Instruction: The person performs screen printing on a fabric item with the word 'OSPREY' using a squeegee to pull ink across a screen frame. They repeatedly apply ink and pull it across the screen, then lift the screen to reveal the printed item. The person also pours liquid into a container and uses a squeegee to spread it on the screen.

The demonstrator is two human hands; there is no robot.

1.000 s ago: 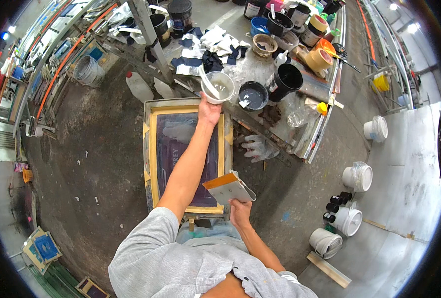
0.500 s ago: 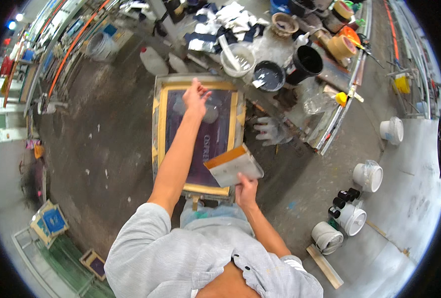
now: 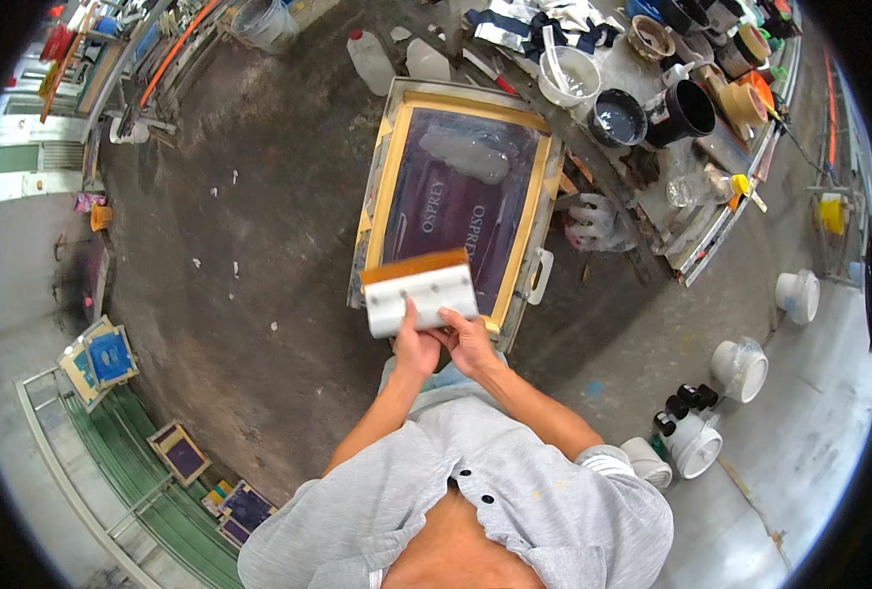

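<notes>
Both hands grip a squeegee [image 3: 421, 300] with a pale metal handle and an orange-brown blade edge pointing away from me. My left hand [image 3: 416, 348] closes on its near side, thumb on top. Beside it, my right hand [image 3: 468, 342] is closed on the same handle, also thumb on top. The squeegee hangs over the near left corner of a screen printing frame [image 3: 378, 196], whose border is taped yellow. Within the frame lies a dark purple mesh [image 3: 455, 211] with pale lettering. A wet, greyish patch of ink [image 3: 467, 157] spreads across the mesh's far end.
At the far right, a cluttered bench carries a white tub [image 3: 570, 79], a dark ink bowl [image 3: 617, 119], a black bucket [image 3: 679, 112] and a clear bottle [image 3: 699, 188]. A stained glove [image 3: 598, 224] lies right of the frame. White buckets [image 3: 740, 371] stand along the right wall.
My left hand has come back from over the mesh and joined my right on the squeegee. The squeegee has turned level and shifted left. The view has swung, so the frame appears tilted.
</notes>
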